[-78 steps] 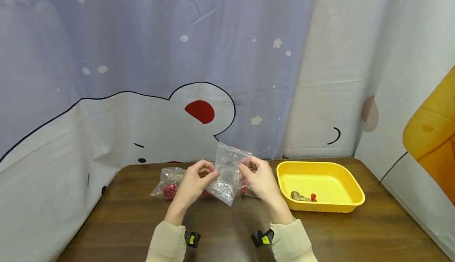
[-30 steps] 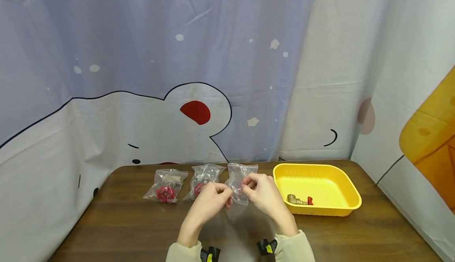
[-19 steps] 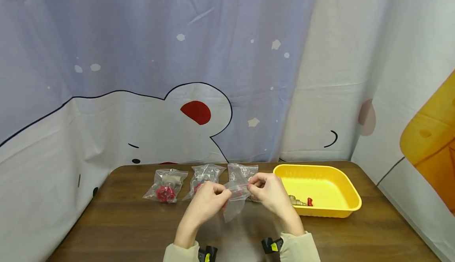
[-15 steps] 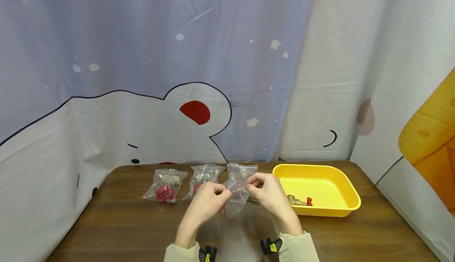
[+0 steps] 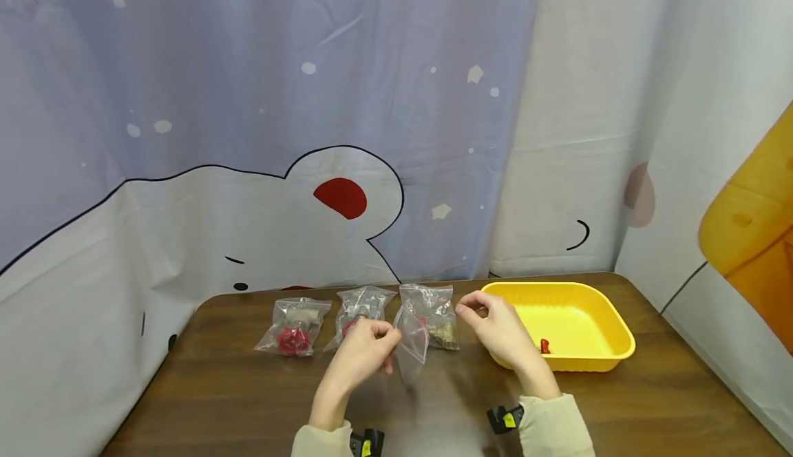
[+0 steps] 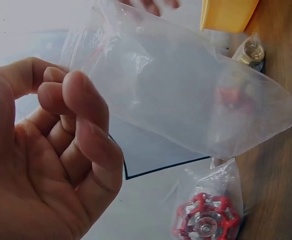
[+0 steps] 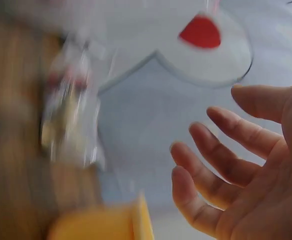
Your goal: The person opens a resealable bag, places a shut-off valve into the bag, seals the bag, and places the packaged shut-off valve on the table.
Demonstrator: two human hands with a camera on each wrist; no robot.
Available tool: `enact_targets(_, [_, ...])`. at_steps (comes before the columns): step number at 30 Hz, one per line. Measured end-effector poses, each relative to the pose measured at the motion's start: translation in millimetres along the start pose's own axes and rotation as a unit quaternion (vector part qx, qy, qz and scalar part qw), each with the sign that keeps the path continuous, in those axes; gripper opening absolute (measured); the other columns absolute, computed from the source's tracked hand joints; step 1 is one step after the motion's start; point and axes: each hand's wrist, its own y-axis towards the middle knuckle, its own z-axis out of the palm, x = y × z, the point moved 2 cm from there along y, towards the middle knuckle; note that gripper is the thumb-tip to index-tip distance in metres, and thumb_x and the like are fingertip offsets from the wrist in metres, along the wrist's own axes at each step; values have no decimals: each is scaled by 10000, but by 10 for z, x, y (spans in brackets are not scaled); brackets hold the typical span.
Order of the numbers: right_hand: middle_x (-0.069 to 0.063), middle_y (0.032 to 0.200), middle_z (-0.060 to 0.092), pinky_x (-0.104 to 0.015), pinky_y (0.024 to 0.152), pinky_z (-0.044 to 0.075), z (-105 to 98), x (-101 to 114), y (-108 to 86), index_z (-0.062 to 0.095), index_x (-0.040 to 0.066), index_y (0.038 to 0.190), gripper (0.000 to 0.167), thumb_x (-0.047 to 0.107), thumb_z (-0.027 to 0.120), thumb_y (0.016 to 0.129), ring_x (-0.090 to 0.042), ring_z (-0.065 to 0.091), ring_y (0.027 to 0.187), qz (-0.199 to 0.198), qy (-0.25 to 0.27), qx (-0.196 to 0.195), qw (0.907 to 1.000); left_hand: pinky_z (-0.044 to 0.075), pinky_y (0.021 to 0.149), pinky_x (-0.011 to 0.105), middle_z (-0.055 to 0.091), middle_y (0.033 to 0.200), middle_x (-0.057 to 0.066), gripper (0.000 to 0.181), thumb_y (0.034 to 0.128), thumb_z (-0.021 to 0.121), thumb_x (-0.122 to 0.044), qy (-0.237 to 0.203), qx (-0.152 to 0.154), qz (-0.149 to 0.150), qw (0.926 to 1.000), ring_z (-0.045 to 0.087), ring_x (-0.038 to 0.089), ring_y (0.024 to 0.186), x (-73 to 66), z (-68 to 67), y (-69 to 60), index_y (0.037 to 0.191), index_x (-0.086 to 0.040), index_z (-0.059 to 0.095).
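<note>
My left hand (image 5: 364, 350) pinches the top edge of a clear zip bag (image 5: 411, 350) between thumb and fingers. Nothing shows inside this bag, which hangs above the table with its mouth parted. In the left wrist view the plastic bag (image 6: 161, 80) spreads out from the fingertips. My right hand (image 5: 498, 330), apart from the bag, is at the left rim of the yellow tray (image 5: 573, 363). Its fingers (image 7: 221, 160) are loosely bent and hold nothing in the right wrist view. In the tray, the red handle (image 5: 544, 346) of a small brass valve shows; the hand hides the rest.
Three bagged valves lie in a row at the back of the brown table (image 5: 235, 395): a left one with a red handwheel (image 5: 293, 340), a middle bag (image 5: 365, 300) and a right bag (image 5: 441, 326) with brass parts. A printed curtain (image 5: 260, 230) hangs behind.
My right hand has let go of the zip bag and moved right to the tray. The left hand stays nearly in place with the bag, whose mouth has come apart.
</note>
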Motion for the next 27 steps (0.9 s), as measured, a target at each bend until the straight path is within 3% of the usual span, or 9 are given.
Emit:
enact_targets(4, [-33, 951, 677, -401, 771, 477, -291, -285, 24, 688, 75, 994, 128, 181, 630, 953, -212, 604, 869, 272, -793, 310, 9960, 335, 447, 226, 543, 491, -2, 313, 930, 529, -143, -202, 200, -84, 9996, 594, 282, 498, 34, 35, -2, 679, 41, 557])
enact_targets(7, [-84, 945, 649, -388, 662, 480, -473, -488, 28, 665, 53, 996, 142, 181, 622, 951, -228, 592, 740, 667, -1091, 795, 9886, 357, 458, 231, 541, 501, 2, 316, 941, 523, -145, -314, 272, -58, 9991, 618, 354, 541, 44, 55, 9, 689, 42, 556])
enact_targets(12, [-70, 782, 571, -332, 548, 409, -686, -744, 16, 634, 22, 967, 165, 184, 614, 942, -206, 485, 595, 1202, -1499, 1499, 9698, 381, 463, 238, 536, 516, 3, 326, 969, 518, -155, -348, 327, -32, 9989, 594, 229, 496, 55, 80, 34, 671, -26, 554])
enact_targets(14, [-64, 727, 563, -339, 563, 412, -736, -805, 15, 630, 19, 959, 178, 194, 606, 947, -196, 477, 624, 1337, -1547, 1690, 9642, 392, 465, 243, 532, 525, 5, 332, 981, 516, -154, -354, 338, -33, 9988, 574, 175, 488, 55, 80, 39, 670, -43, 550])
enact_targets(19, [-81, 759, 590, -377, 618, 445, -791, -916, -1, 638, 15, 981, 206, 216, 595, 966, -232, 533, 680, 1905, -960, 2097, 9542, 398, 467, 253, 528, 529, 13, 329, 984, 531, -158, -428, 326, -42, 9985, 556, 156, 485, 39, 77, 39, 681, -32, 551])
enact_targets(27, [-67, 794, 580, -303, 636, 421, -816, -1148, 2, 639, 1, 953, 203, 195, 679, 913, -183, 511, 697, 2368, 81, 2584, 9365, 426, 474, 266, 521, 523, 8, 331, 974, 533, -160, -523, 346, -59, 9980, 559, 149, 488, 36, 92, 39, 693, 14, 554])
